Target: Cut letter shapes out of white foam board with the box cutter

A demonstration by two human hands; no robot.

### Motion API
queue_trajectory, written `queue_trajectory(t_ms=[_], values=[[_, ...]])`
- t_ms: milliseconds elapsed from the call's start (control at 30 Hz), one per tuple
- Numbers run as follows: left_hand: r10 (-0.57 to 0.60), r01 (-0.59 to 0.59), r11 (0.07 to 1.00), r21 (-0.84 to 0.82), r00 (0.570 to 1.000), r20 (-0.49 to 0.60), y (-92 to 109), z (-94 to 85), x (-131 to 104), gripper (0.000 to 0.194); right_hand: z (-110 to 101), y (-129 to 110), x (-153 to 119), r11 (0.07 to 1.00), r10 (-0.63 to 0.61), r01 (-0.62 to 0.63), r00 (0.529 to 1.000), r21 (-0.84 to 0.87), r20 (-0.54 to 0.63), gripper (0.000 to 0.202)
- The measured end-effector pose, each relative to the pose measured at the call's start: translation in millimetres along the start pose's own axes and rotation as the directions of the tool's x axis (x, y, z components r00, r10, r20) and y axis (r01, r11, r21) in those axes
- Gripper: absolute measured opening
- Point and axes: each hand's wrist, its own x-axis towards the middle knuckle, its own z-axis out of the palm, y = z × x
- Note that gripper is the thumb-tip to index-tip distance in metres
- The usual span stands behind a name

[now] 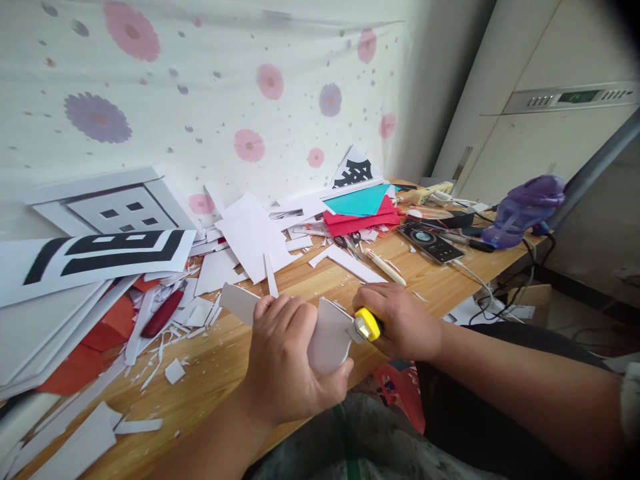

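Observation:
Near the table's front edge, my left hand (293, 357) is wrapped round a white board piece (327, 337), with the thumb along its lower edge. Part of a white board (240, 303) also sticks out to the left, behind the knuckles. My right hand (400, 320) is closed round a yellow and black cutter (367, 325). The cutter's metal end points left and meets the right edge of the board piece. Its blade tip is too small to make out.
White scraps (200, 312) and a dark red tool (163, 315) lie at the left beside stacked boards (50, 327). Farther back are scissors (350, 245), red sheets (363, 220), a pen (385, 267), a phone (431, 241) and a purple bottle (523, 210).

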Motion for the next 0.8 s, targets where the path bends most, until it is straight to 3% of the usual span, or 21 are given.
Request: queue_trajectory(t_ms=[300,400,500,600,667,800], values=[[0.043,-0.043,0.995,-0.094,0.999,-0.005,-1.4,-0.1,-1.4,0.028,4.0,-0.9,-0.5,0.999,-0.035,0.035,0.999,0.003,-0.040,0.010],[0.097,-0.097,0.986,-0.136,0.995,-0.004,2.3,-1.6,-4.9,0.027,5.8,9.0,1.7,0.990,0.141,-0.140,0.988,0.022,-0.062,0.009],[0.133,-0.134,0.983,-0.125,0.991,-0.011,5.0,-2.2,-6.1,0.027,5.3,21.5,6.0,0.929,0.371,-0.369,0.924,0.034,-0.097,0.009],[0.136,-0.137,0.990,-0.029,0.991,-0.009,2.5,-0.8,-2.3,0.029,1.8,22.8,9.6,0.905,0.410,-0.395,0.909,0.157,-0.074,0.015],[0.133,-0.134,0.991,0.020,0.991,0.019,-0.5,0.8,1.1,0.028,-1.2,16.0,10.8,0.833,0.433,-0.410,0.901,0.371,0.024,0.018],[0.115,-0.120,0.989,0.081,0.991,0.067,-5.2,3.7,4.4,0.026,-6.5,0.0,10.0,0.478,0.399,-0.463,0.872,0.746,0.285,0.026]])
